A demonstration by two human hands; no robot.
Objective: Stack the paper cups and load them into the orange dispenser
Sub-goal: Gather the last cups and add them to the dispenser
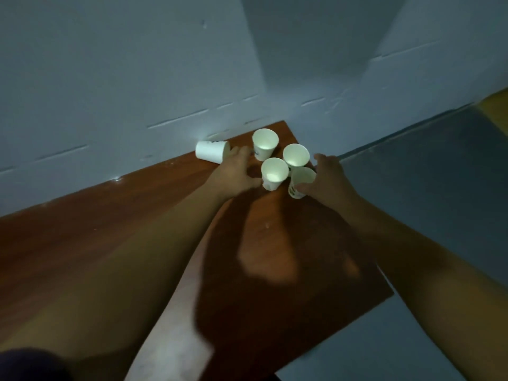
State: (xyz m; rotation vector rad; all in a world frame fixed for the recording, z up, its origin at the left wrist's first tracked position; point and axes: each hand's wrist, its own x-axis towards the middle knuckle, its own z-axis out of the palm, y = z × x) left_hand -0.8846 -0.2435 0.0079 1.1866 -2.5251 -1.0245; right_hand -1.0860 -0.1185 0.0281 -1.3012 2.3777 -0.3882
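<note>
at the far corner of the reddish-brown wooden table (pixel 137 229), close to the pale grey wall (pixel 110 78), i see a white paper fallen cup (pixel 211 154) lying on its side. beside it the back cup (pixel 265 144), the right cup (pixel 296 158) and the front cup (pixel 274 173) stand upright, bunched together. my right hand (pixel 327 178) grips the tilted cup (pixel 301 182), thumb across its side, fingers curled behind it. my left hand (pixel 235 173) is spread wide and holds nothing, its thumb just beside the front cup.
</note>
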